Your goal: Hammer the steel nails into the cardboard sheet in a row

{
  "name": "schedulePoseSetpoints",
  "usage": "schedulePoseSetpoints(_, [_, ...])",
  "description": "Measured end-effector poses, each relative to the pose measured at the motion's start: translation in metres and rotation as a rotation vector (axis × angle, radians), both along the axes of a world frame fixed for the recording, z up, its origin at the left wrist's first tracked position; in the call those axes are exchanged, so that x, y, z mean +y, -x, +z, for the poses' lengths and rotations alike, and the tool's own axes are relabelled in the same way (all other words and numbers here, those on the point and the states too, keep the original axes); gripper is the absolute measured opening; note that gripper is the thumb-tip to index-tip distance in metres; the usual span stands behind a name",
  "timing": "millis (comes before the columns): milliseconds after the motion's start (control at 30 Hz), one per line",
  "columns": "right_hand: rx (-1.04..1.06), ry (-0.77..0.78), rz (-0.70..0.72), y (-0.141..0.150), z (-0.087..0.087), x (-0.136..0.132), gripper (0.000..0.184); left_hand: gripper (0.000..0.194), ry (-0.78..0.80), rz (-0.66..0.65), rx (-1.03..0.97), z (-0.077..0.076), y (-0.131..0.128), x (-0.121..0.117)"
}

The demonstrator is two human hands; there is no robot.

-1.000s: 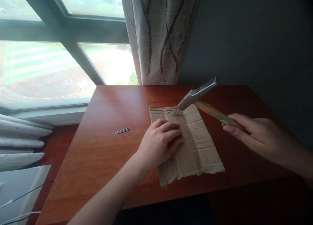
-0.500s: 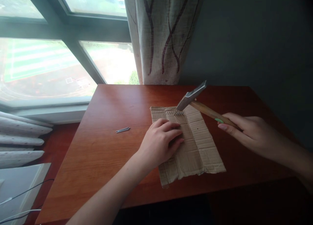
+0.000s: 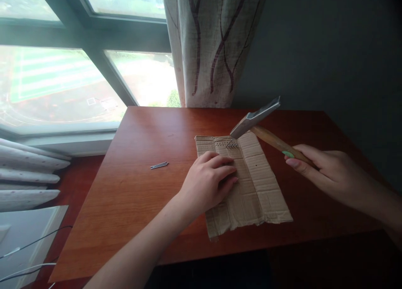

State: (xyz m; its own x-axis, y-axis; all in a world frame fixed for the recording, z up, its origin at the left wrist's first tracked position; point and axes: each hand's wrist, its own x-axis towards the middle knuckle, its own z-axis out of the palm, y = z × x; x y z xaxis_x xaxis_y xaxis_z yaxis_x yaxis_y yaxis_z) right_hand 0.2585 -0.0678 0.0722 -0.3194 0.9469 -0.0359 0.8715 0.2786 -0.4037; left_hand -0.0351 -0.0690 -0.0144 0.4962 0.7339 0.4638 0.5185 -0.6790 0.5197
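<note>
My right hand is wrapped round the wooden handle of a hammer. The hammer's metal head hangs tilted over the far edge of a folded, creased piece of cardboard. Across the cardboard's far part run rows of small holes, and several nails stick up there. My left hand lies on the cardboard's left side, its fingers slightly bent and spread, just nearer to me than the nails. A few loose nails lie together on the table to the left of that hand.
Everything rests on a reddish-brown wooden table. A window stands to the left, with a patterned curtain behind the table. Cables run past the table's left edge near a white panel.
The hammer head has risen a little and shifted right, away from the nails. My left hand keeps its place on the cardboard. The whole view has shifted slightly.
</note>
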Motion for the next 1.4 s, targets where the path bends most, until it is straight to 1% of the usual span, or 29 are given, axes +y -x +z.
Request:
schedulePoseSetpoints(200, [-0.005, 0.021, 0.024, 0.003, -0.001, 0.0, 0.037, 0.017, 0.003, 0.002, 0.0, 0.001, 0.0, 0.0])
schedulePoseSetpoints(367, [-0.013, 0.045, 0.0, 0.005, 0.003, -0.003, 0.036, 0.017, 0.006, -0.001, 0.0, 0.001, 0.0, 0.0])
schedulePoseSetpoints(667, [-0.01, -0.028, -0.03, 0.003, 0.007, -0.009, 0.037, 0.018, 0.003, -0.001, -0.003, 0.001, 0.0, 0.0])
schedulePoseSetpoints(867, [-0.029, 0.084, -0.015, 0.006, 0.005, -0.006, 0.034, 0.017, 0.009, 0.001, 0.002, 0.001, 0.0, 0.0])
schedulePoseSetpoints(1067, [-0.008, -0.012, -0.024, 0.004, 0.005, -0.006, 0.038, 0.017, 0.007, 0.003, 0.004, 0.001, 0.0, 0.0])
schedulePoseSetpoints(1233, [-0.018, 0.023, -0.006, 0.008, -0.003, -0.004, 0.035, 0.017, 0.001, 0.001, -0.003, 0.001, 0.0, 0.0])
schedulePoseSetpoints(1333, [0.003, 0.007, 0.009, 0.01, -0.007, -0.001, 0.034, 0.017, 0.001, -0.003, 0.002, 0.001, 0.0, 0.0])
schedulePoseSetpoints(1400, [0.004, -0.002, 0.013, 0.009, -0.006, 0.0, 0.033, 0.017, 0.005, -0.002, 0.003, 0.0, 0.0, 0.0])
